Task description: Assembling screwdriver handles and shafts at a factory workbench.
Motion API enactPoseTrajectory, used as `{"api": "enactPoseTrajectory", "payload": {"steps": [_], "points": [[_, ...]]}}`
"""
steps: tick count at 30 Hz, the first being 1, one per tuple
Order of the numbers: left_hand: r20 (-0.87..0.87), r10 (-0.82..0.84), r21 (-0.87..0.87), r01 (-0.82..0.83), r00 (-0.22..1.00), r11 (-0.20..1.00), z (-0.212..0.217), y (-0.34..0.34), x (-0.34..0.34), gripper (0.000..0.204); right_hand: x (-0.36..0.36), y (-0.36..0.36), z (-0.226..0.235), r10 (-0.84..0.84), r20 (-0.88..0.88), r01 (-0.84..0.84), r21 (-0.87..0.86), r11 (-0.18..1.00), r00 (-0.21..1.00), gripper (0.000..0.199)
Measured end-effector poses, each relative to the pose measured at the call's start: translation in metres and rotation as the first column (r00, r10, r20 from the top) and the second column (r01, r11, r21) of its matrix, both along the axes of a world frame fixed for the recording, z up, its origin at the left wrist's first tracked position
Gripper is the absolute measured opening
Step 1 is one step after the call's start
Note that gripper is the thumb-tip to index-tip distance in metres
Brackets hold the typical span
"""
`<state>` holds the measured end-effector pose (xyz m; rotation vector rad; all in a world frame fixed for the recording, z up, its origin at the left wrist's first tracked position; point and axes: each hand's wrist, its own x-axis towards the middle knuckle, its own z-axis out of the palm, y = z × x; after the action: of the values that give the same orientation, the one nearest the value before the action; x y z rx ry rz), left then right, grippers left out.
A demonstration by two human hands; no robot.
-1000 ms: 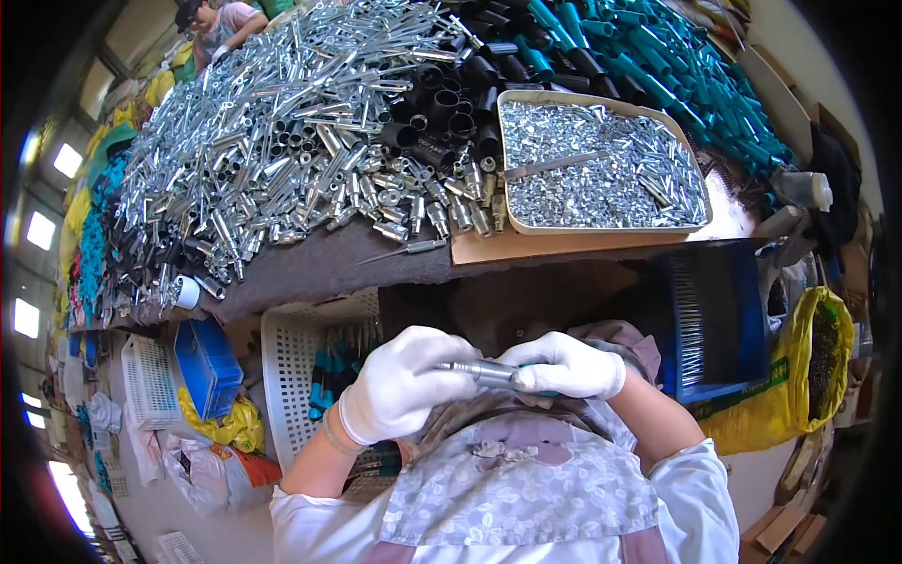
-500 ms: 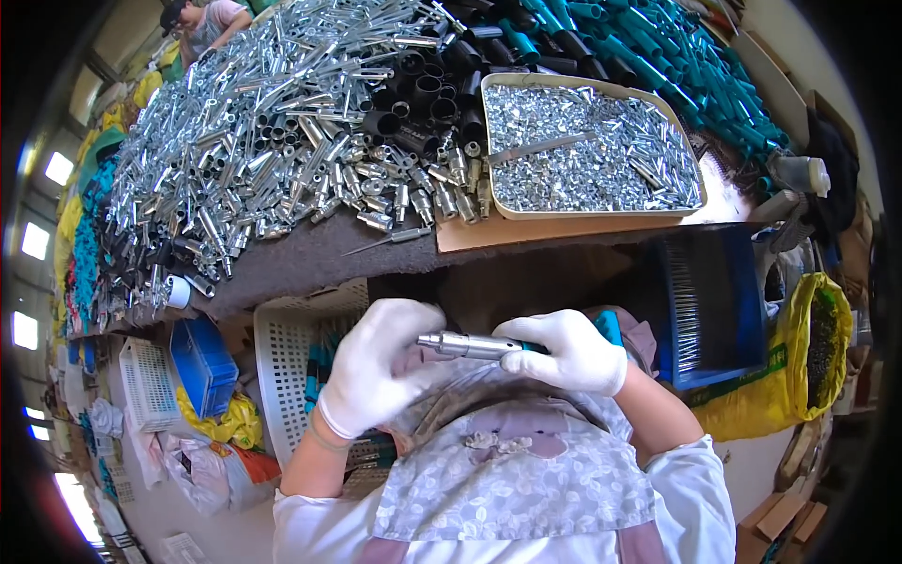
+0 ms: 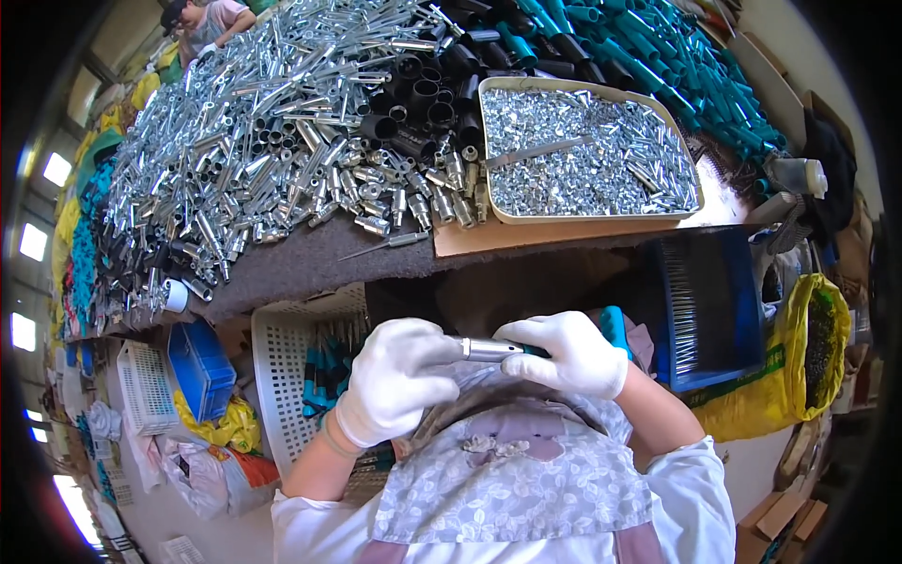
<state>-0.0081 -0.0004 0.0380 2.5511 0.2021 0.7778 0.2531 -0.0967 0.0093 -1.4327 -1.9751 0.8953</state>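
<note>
A dark workbench (image 3: pixel 310 258) runs across the top of the view, heaped with bright metal sleeves (image 3: pixel 282 141), black tubes (image 3: pixel 423 94) and teal tubes (image 3: pixel 639 47), with a cream tray (image 3: pixel 691 202) of small silver fittings set at its near edge. Below the bench, over the lap, both hands wear white gloves. The left hand (image 3: pixel 395 376) is curled around one end of a short metal sleeve (image 3: pixel 493 350), and the right hand (image 3: pixel 573 352) is closed over a teal handle (image 3: pixel 614 327) that meets the sleeve's other end (the joint itself is hidden under the fingers, so how far the two are mated is unclear). The piece is held level between the hands, well clear of the bench.

A white slotted basket (image 3: pixel 282 367) holding more teal-handled pieces stands to the left of the knees. The gloved grip on smooth metal looks prone to slipping; if the parts are pushed together off-axis, the sleeve could jam or drop towards the floor rather than the basket.
</note>
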Motion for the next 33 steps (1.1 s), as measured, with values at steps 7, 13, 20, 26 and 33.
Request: {"api": "enactPoseTrajectory", "payload": {"steps": [7,13,20,26,33], "points": [[-0.304,0.232,-0.440,-0.353,0.924,0.826,0.004,-0.012,0.003,0.022,-0.002,-0.002,-0.001,0.017,0.014,-0.017,-0.001,1.000,1.000,0.044],[0.072,0.306,-0.366,-0.260,0.949,0.894,-0.023,-0.004,0.008,0.037,0.022,-0.012,-0.016,-0.234,-0.625,0.121,-0.219,0.968,0.745,0.043],[-0.165,0.084,-0.350,-0.138,0.983,0.926,-0.058,0.004,0.000,0.050,0.022,0.026,-0.011,-0.184,-0.815,0.278,-0.385,0.880,-0.549,0.035],[-0.553,0.226,-0.293,-0.441,0.802,0.849,-0.071,-0.005,0.040,0.056,0.040,0.061,-0.277,-0.783,-0.382,0.099,-0.918,0.385,-0.490,0.025],[-0.466,0.015,-0.369,-0.209,0.885,0.906,-0.165,0.004,0.058,0.046,0.021,0.059,-0.578,0.153,0.386,0.125,-0.606,0.786,0.909,0.042]]}}
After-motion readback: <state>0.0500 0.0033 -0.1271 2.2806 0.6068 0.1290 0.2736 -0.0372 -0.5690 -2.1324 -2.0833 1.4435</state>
